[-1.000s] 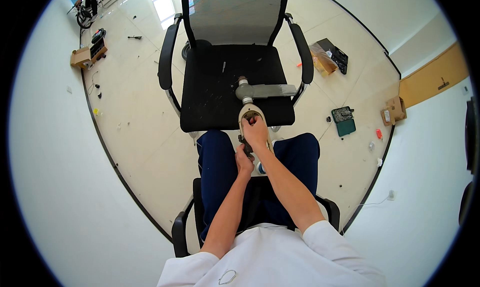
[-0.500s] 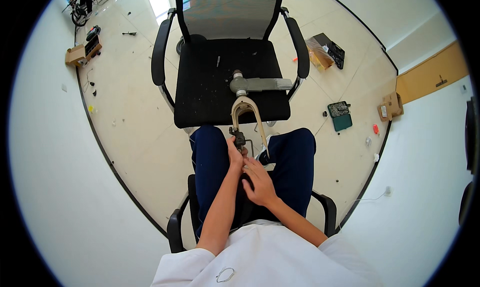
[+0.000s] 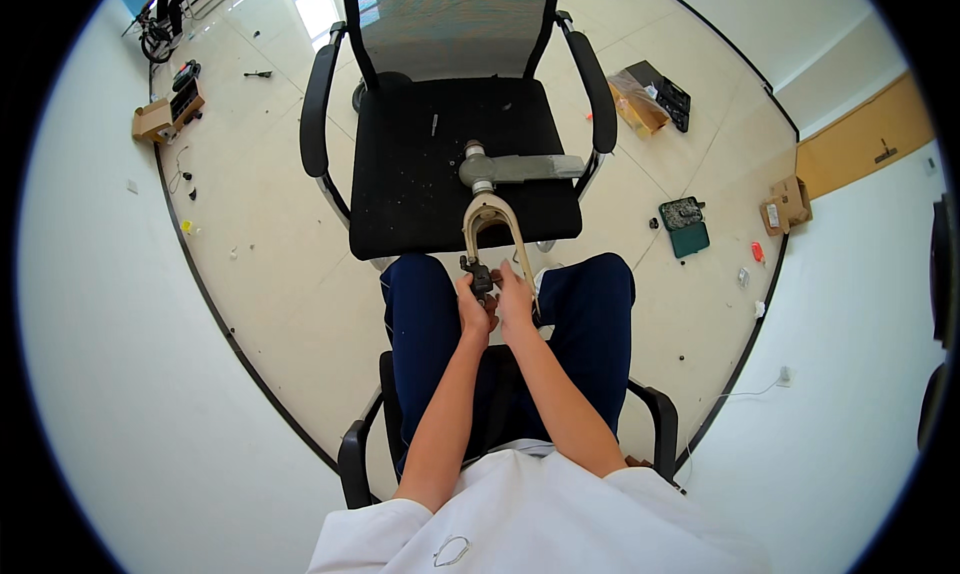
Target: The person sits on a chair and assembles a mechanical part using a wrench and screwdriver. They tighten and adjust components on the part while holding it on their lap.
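A cream fork (image 3: 512, 226) with two prongs points toward me, its crown end joined to a grey metal tube (image 3: 535, 169) that lies on the seat of a black chair (image 3: 400, 199). At the tip of the left prong is a dark brake caliper (image 3: 478, 277). My left hand (image 3: 474, 309) is closed around the caliper from below and the left. Beside it, my right hand (image 3: 515, 299) is closed between the prongs, at the caliper's right side. Its fingers hide most of an L-shaped hex key, which showed there earlier.
A small metal pin (image 3: 434, 125) and crumbs lie on the seat. On the floor at right are a green case (image 3: 688, 236), a cardboard box (image 3: 787, 206) and a black tool case (image 3: 672, 106). Another open box (image 3: 155, 117) stands at far left. A person (image 3: 172, 9) sits at the back left.
My right hand has moved up and forward from beside my left wrist to the caliper, closing where the L-shaped hex key stuck out. The left hand stays on the caliper.
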The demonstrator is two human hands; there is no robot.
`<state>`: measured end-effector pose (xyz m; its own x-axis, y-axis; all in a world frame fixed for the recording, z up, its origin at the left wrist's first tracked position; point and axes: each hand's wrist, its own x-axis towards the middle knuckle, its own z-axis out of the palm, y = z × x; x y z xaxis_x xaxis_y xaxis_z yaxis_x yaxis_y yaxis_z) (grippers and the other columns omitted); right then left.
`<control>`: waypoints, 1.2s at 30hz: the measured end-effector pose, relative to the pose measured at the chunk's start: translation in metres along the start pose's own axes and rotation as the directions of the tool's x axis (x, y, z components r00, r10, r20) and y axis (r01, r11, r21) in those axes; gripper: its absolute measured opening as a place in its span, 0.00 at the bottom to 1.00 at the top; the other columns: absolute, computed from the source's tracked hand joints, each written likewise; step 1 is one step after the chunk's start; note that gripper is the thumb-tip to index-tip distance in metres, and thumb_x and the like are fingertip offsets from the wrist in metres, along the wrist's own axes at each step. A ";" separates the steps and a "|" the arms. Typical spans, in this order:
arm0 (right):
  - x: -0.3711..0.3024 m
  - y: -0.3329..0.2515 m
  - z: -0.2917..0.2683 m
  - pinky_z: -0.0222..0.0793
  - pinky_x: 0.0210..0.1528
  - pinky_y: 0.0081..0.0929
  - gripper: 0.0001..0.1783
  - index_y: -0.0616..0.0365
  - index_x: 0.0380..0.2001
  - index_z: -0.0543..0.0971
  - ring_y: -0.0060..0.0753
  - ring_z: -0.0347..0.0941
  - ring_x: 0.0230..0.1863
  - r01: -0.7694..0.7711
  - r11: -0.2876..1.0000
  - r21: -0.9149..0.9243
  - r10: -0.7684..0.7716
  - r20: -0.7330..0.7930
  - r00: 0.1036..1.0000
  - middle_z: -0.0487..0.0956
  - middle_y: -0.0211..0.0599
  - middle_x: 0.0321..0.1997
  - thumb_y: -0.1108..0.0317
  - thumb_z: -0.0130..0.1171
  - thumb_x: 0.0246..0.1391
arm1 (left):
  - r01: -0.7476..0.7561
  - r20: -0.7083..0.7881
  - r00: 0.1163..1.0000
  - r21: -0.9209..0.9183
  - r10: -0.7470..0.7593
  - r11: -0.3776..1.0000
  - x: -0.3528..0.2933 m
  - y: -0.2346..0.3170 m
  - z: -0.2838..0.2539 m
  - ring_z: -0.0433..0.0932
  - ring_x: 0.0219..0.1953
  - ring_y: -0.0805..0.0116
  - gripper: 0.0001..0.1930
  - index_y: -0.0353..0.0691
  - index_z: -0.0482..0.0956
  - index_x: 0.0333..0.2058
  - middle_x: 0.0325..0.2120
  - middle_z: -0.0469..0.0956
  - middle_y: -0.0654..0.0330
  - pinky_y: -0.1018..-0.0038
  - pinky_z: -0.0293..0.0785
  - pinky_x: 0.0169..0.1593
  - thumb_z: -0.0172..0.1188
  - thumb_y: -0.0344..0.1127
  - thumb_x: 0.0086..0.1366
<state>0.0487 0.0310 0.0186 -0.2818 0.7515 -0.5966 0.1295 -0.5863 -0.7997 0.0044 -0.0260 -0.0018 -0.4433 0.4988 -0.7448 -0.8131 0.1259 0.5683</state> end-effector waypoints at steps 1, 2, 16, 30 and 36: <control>0.010 -0.001 0.004 0.64 0.52 0.31 0.20 0.67 0.46 0.75 0.38 0.73 0.50 0.055 0.994 -0.099 -0.054 0.015 0.998 0.78 0.46 0.47 0.60 0.50 0.59 | -0.001 -0.020 1.000 0.023 0.002 1.000 0.001 0.000 0.002 0.59 0.11 0.73 0.28 0.47 0.67 0.22 0.13 0.66 0.68 0.75 0.49 0.15 0.37 0.67 0.60; 0.015 0.001 0.006 0.65 0.51 0.31 0.19 0.66 0.46 0.75 0.39 0.74 0.49 0.111 0.975 -0.195 -0.106 0.034 0.994 0.78 0.46 0.45 0.62 0.50 0.59 | -0.002 -0.039 0.999 0.047 0.004 0.999 0.001 0.000 0.005 0.63 0.13 0.74 0.28 0.46 0.69 0.25 0.15 0.69 0.67 0.75 0.52 0.16 0.37 0.67 0.60; -0.094 -0.029 -0.048 0.58 0.61 0.40 0.21 0.60 0.48 0.73 0.51 0.64 0.59 0.783 0.350 -0.514 -0.610 0.510 0.607 0.69 0.50 0.59 0.65 0.60 0.52 | 0.017 0.014 1.000 -0.220 -0.014 0.975 0.012 -0.012 -0.002 0.59 0.11 0.75 0.21 0.49 0.70 0.25 0.12 0.64 0.68 0.77 0.53 0.16 0.43 0.60 0.62; 0.002 0.058 -0.034 0.57 0.62 0.38 0.36 0.69 0.59 0.66 0.53 0.64 0.61 0.272 0.863 -0.425 -0.252 0.105 0.962 0.66 0.58 0.61 0.47 0.41 0.62 | 0.016 0.031 0.999 -0.033 -0.015 0.999 0.000 -0.001 0.001 0.50 0.07 0.76 0.23 0.49 0.63 0.20 0.08 0.56 0.72 0.74 0.43 0.14 0.40 0.61 0.64; 0.007 0.012 0.004 0.66 0.42 0.41 0.34 0.72 0.47 0.73 0.47 0.75 0.38 -0.018 0.980 -0.198 0.006 -0.063 0.998 0.77 0.53 0.43 0.45 0.40 0.62 | -0.121 -0.097 0.988 -0.008 0.120 0.993 0.006 -0.004 0.009 0.56 0.10 0.74 0.28 0.50 0.65 0.15 0.09 0.62 0.70 0.74 0.47 0.16 0.40 0.66 0.60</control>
<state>0.0446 0.0279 0.0052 -0.2203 0.7659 -0.6041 0.3199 -0.5283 -0.7865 0.0084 -0.0156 -0.0047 -0.5719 0.4250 -0.7017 -0.7566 0.0575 0.6514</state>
